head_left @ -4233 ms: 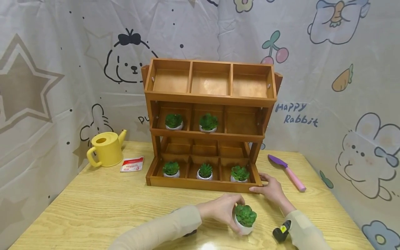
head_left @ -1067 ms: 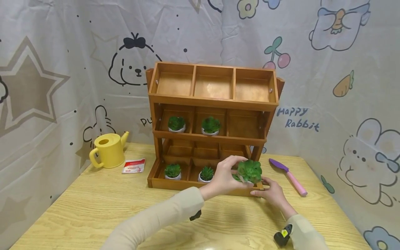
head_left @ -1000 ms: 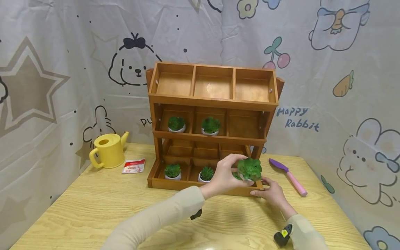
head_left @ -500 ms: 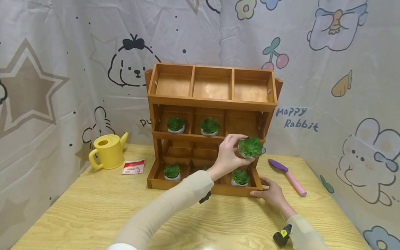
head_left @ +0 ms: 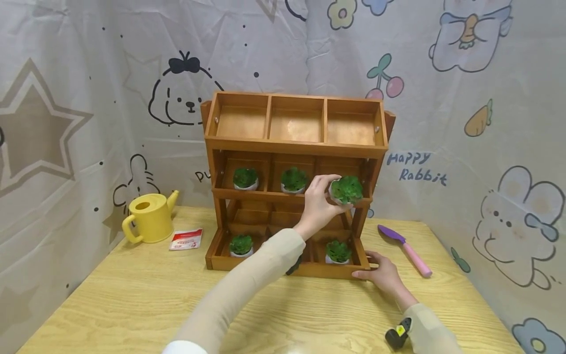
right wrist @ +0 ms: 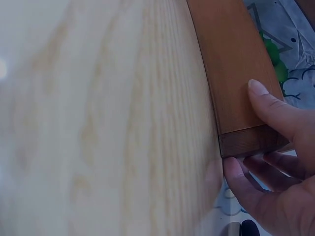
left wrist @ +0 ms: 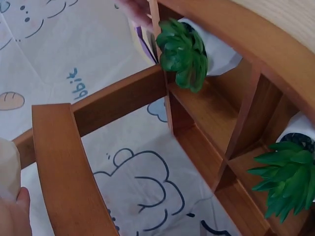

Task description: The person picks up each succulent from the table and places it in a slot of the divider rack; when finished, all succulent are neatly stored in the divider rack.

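My left hand [head_left: 318, 205] pinches a small potted succulent [head_left: 347, 190] by its white pot, thumb below and fingers above. The plant overlaps the front rail of the right middle-tier compartment of a brown three-tier wooden plant stand [head_left: 296, 143]. In the left wrist view only part of the held white pot [left wrist: 8, 167] shows at the left edge. My right hand [head_left: 383, 273] grips the right front corner of the stand's bottom tier. In the right wrist view its thumb [right wrist: 270, 105] lies on the front board, with the other fingers around the end.
Two potted succulents [head_left: 245, 178] stand in the middle tier's left and centre compartments. In the bottom tier are more succulents [head_left: 338, 251]; the head view hides the centre one behind my left arm. A yellow watering can [head_left: 151, 218], a red-and-white packet [head_left: 186, 239] and a purple-and-pink trowel [head_left: 406, 250] flank the stand.
My left hand first held the succulent low over the table. It has lifted it past the bottom tier up to the middle tier's right side. My right hand stays at the stand's corner.
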The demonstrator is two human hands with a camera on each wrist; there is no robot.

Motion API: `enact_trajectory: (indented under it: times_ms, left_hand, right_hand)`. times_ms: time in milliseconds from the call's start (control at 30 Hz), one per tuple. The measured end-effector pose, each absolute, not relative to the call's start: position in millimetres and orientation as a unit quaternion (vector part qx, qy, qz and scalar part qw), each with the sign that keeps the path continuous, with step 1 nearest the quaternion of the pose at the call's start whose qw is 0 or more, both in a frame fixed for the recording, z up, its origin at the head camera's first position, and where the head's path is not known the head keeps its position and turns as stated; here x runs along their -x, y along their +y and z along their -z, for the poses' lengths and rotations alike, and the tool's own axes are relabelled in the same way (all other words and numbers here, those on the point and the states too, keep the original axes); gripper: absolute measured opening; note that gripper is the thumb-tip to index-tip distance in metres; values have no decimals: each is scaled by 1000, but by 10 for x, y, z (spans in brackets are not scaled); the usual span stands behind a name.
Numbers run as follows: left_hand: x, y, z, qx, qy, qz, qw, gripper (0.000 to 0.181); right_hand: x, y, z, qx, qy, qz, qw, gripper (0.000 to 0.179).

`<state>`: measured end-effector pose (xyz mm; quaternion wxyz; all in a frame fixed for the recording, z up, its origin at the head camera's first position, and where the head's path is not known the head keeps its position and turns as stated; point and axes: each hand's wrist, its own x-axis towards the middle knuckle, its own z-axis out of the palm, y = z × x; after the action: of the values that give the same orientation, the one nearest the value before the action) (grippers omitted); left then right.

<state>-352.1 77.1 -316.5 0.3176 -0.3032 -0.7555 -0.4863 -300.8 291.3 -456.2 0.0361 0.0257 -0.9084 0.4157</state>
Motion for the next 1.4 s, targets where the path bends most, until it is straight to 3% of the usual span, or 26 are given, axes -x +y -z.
enact_trajectory:
  times_ms: [567, 1400]
  left_hand:
    - [3679, 821, 3058, 270, -778, 468, 320, 66]
    - [3789, 940, 3066, 223, -822, 444, 278, 64]
  right_hand:
    - [3020, 2902, 4547, -22, -914, -404, 30, 87]
    - [3010, 2905, 4544, -19, -909, -415, 27, 87]
